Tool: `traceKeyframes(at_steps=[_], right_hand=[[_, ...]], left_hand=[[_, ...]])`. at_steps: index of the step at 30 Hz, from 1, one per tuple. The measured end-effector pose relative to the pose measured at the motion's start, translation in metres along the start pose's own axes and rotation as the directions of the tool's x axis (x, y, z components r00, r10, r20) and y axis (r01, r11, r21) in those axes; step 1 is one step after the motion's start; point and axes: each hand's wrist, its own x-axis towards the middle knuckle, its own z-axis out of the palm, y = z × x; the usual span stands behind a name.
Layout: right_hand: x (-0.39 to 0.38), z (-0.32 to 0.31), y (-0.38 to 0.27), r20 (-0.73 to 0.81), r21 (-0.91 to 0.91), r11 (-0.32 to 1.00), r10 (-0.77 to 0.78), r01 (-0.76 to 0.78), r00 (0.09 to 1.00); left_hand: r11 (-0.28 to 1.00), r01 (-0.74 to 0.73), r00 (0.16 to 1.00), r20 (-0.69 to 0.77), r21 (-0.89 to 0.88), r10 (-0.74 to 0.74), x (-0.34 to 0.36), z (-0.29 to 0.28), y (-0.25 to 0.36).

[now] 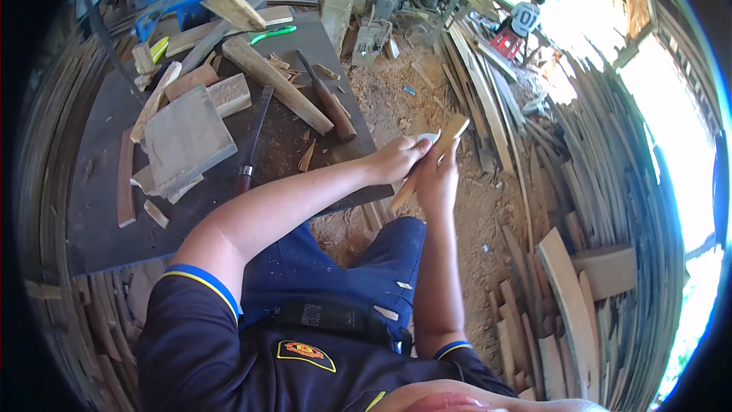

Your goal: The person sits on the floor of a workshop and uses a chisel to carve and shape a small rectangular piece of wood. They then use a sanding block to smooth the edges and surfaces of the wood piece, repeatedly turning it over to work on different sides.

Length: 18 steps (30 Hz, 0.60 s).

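My left hand (400, 159) is closed round a small white item (426, 138) I cannot make out, pressed against a light wooden piece (456, 126). My right hand (439, 181) grips that narrow, flat piece, which is held tilted just off the bench's right edge. On the dark workbench (107, 248) beside my left arm lie a long tool with a wooden handle (244, 181), another with a brown handle (335, 114) and a thick tapered wooden piece (271, 80).
Wood blocks (187, 133), a green-handled tool (278, 33) and blue metalwork (198, 11) occupy the bench's far part. Stacked boards (618, 198) line the right side. Shavings (404, 84) cover the floor. Another person (522, 19) sits on a red stool at the back.
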Motion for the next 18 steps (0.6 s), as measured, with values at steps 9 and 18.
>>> traceKeyframes(at_steps=[9, 18], right_hand=[[0.060, -0.010, 0.071, -0.195, 0.246, 0.969, 0.038, 0.012, 0.980], [0.050, -0.013, 0.060, -0.377, 0.147, 0.989, 0.042, 0.015, 0.925]], left_hand=[[0.944, 0.120, 0.970, 0.169, 0.306, -0.178, -0.001, 0.006, 0.025], [0.936, 0.080, 0.969, 0.193, 0.342, -0.153, -0.010, 0.008, 0.043]])
